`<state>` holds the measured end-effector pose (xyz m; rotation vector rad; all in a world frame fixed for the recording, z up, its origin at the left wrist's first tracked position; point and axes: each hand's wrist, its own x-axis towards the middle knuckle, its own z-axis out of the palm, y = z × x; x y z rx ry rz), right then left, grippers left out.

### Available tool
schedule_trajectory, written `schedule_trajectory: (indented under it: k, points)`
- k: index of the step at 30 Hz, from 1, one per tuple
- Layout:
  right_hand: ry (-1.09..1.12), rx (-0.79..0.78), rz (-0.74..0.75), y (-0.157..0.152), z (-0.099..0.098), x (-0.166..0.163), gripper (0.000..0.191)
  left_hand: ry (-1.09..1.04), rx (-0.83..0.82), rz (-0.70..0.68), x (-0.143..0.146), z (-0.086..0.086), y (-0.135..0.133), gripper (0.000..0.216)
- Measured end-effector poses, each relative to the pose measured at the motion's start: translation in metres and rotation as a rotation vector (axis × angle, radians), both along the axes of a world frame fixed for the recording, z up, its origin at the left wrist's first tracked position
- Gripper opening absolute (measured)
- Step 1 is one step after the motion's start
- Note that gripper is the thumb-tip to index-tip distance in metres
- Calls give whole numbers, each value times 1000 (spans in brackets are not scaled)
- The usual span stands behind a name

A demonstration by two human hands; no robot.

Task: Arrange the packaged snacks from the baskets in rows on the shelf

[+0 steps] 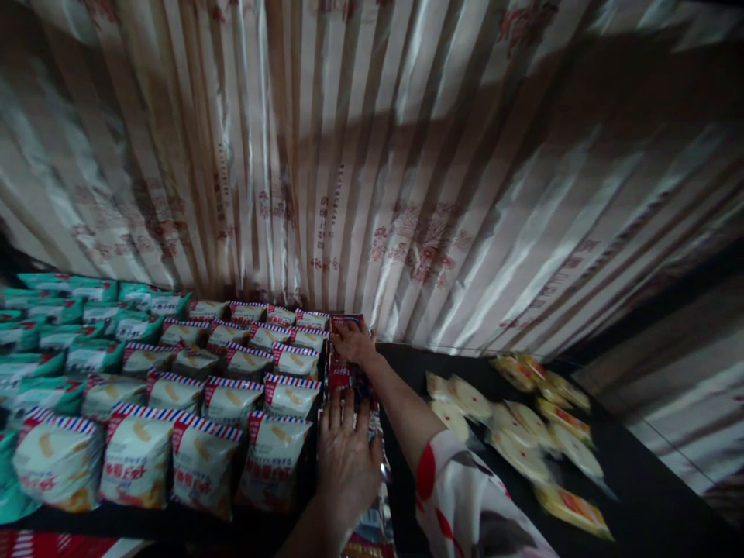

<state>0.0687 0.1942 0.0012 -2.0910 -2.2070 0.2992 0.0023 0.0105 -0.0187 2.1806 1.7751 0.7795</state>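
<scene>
My right hand (353, 343) lies palm down on a dark red snack packet (339, 375) near the curtain, fingers spread. Nearer to me, my left hand (349, 449) rests flat with its fingers stretched over another shiny packet (375, 519) in the same column. Neither hand is wrapped around anything. Parts of both packets are hidden under the hands and wrists. Directly left of this column stand rows of white snack bags (277, 457) with red corners and blue-and-red striped tops.
Teal bags (93, 355) fill the far left of the black table (651, 496). On the right lie flat round pale packs (517, 453) and yellow packets (573, 511). A pleated, printed curtain (349, 155) hangs along the back edge. Something red (52, 544) shows at the lower left.
</scene>
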Motion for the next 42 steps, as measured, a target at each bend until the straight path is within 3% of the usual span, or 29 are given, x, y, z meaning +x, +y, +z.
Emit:
schedule_trajectory:
  k: [8, 16, 23, 28, 31, 33, 35, 37, 39, 42]
  points:
    - [23, 73, -14, -5, 15, 3, 47, -32, -52, 8, 0, 2, -1, 45]
    - [105, 259, -34, -43, 35, 15, 29, 14, -28, -6, -1, 4, -3, 47]
    - [326, 364, -3, -108, 54, 37, 31, 31, 45, -51, -3, 24, -11, 40]
    - [703, 525, -9, -190, 48, 50, 34, -167, 122, -95, -33, 34, -49, 34]
    - [876, 512, -70, -256, 32, 57, 31, -353, 134, -6, -66, 18, -93, 29]
    - [866, 502, -42, -300, 18, 58, 23, -439, 91, 91, -88, -2, -125, 27]
    - [839, 453, 29, -337, 2, 51, 22, -444, -89, 219, -106, -27, -155, 23]
    - [818, 283, 96, -361, -16, 37, 25, -367, -347, 235, -117, -54, -177, 25]
    - [747, -38, 158, -373, -38, 19, 24, -210, -602, 198, -120, -78, -192, 28]
    - [579, -385, 225, -374, -72, -9, 25, -22, -779, 52, -116, -101, -201, 33]
